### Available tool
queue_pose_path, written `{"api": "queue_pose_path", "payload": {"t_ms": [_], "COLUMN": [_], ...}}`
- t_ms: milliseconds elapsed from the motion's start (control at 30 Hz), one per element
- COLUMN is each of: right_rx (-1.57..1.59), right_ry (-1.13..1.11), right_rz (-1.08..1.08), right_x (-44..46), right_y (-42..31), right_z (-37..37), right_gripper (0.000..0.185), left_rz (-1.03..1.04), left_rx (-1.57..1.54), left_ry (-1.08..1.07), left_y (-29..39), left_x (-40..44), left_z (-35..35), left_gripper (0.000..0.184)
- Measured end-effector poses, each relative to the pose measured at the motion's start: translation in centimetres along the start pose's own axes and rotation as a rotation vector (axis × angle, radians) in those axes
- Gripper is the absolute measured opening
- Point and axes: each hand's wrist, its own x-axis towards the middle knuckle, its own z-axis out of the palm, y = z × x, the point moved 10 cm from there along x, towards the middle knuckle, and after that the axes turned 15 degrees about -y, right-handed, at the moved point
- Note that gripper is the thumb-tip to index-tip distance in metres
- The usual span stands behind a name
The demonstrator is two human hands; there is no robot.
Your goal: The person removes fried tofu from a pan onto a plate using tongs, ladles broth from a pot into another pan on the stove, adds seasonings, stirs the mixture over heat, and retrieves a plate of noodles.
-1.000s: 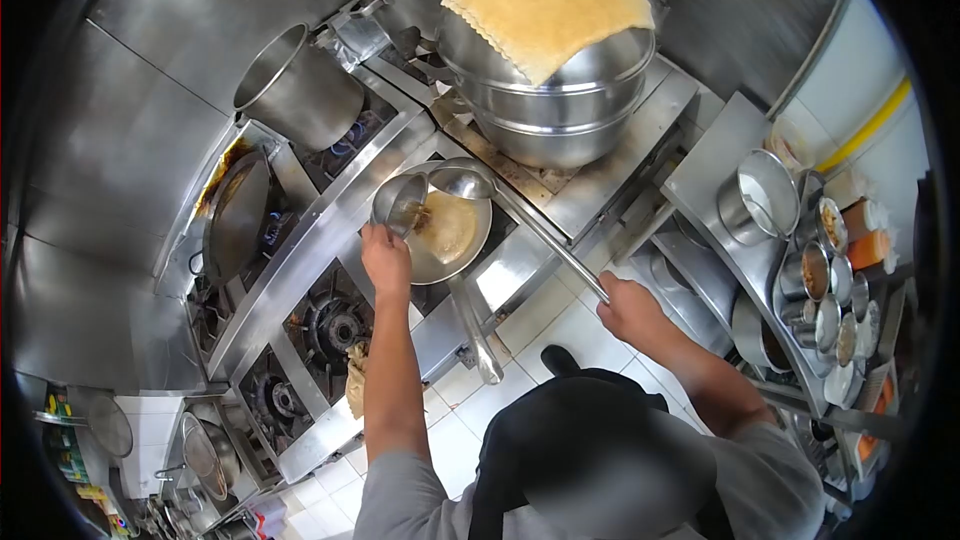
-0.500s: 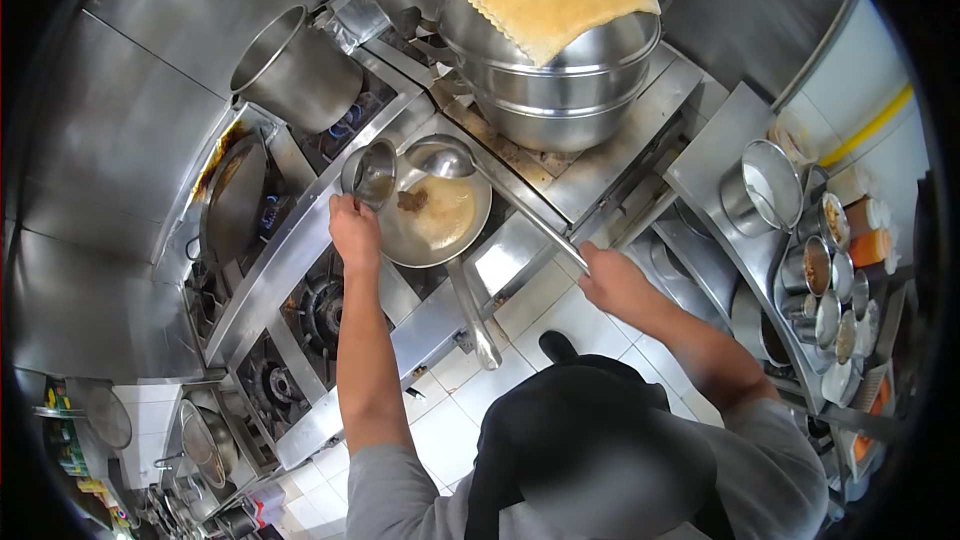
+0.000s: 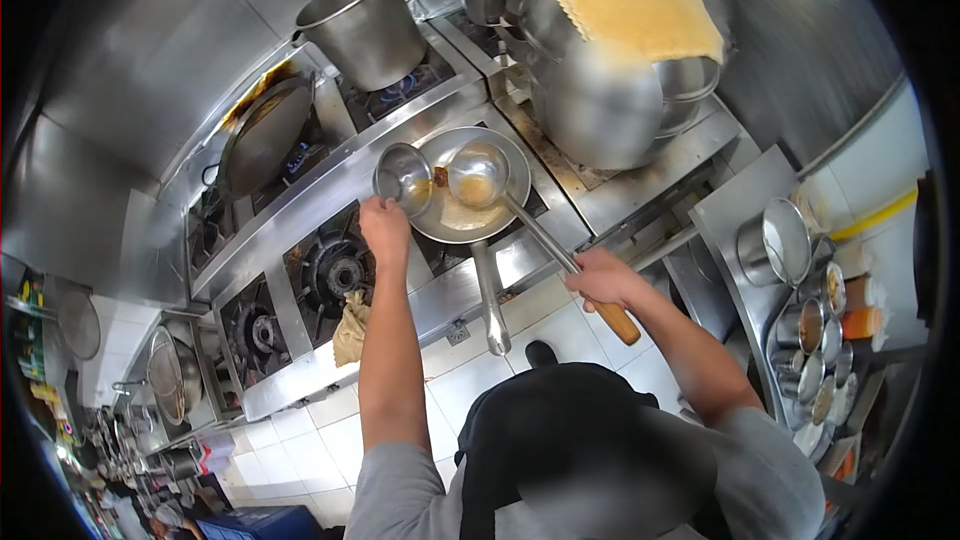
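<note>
My left hand [image 3: 385,228] is closed round the rim of a small metal bowl [image 3: 402,178], tilted over the left side of a frying pan [image 3: 510,155]. A long ladle [image 3: 478,176] has its bowl over the pan, some brownish liquid showing in it. My right hand [image 3: 603,278] grips the ladle's shaft just above its wooden end. Pale liquid covers part of the pan's bottom, and a small dark brown lump [image 3: 440,177] shows between bowl and ladle. The pan's handle [image 3: 490,305] points toward me, untouched.
A tall pot [image 3: 365,35] and a wok [image 3: 265,135] stand on burners behind. At the back right, a yellow sheet [image 3: 630,0] lies over a domed steamer [image 3: 600,105]. A cloth [image 3: 351,328] hangs at the stove's front edge. Containers [image 3: 800,325] crowd the right shelf.
The ladle has turned and its bowl has dipped into the pan, its wooden end now showing. My left hand has brought the small bowl back over the pan's edge. The view has shifted.
</note>
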Motion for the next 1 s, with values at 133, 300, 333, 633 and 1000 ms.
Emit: {"api": "queue_pose_path", "payload": {"t_ms": [133, 300, 333, 633, 1000], "right_rx": [0.08, -0.207, -0.405, -0.418, -0.356], "right_ry": [0.018, 0.176, 0.291, 0.342, 0.396], "right_rz": [-0.038, -0.26, -0.422, -0.266, -0.208], "right_x": [-2.2, -3.3, -4.1, -5.5, -6.2], "right_y": [-1.4, -3.9, -5.3, -4.2, 0.9], "right_z": [1.1, 0.9, 0.8, -1.2, -3.2], "right_gripper": [0.015, 0.015, 0.016, 0.023, 0.023], "left_rz": [-0.136, -0.158, -0.143, -0.033, 0.574], "left_rx": [-0.113, -0.234, -0.213, 0.039, 0.385], "left_ry": [-0.097, -0.206, -0.213, -0.203, -0.119], "left_y": [-1.6, -0.2, 0.5, 3.6, 10.4], "left_x": [1.3, 2.1, 2.3, 4.1, 0.7], "left_z": [1.5, 3.6, 3.6, 3.7, 2.9], "left_gripper": [0.021, 0.022, 0.023, 0.017, 0.004]}}
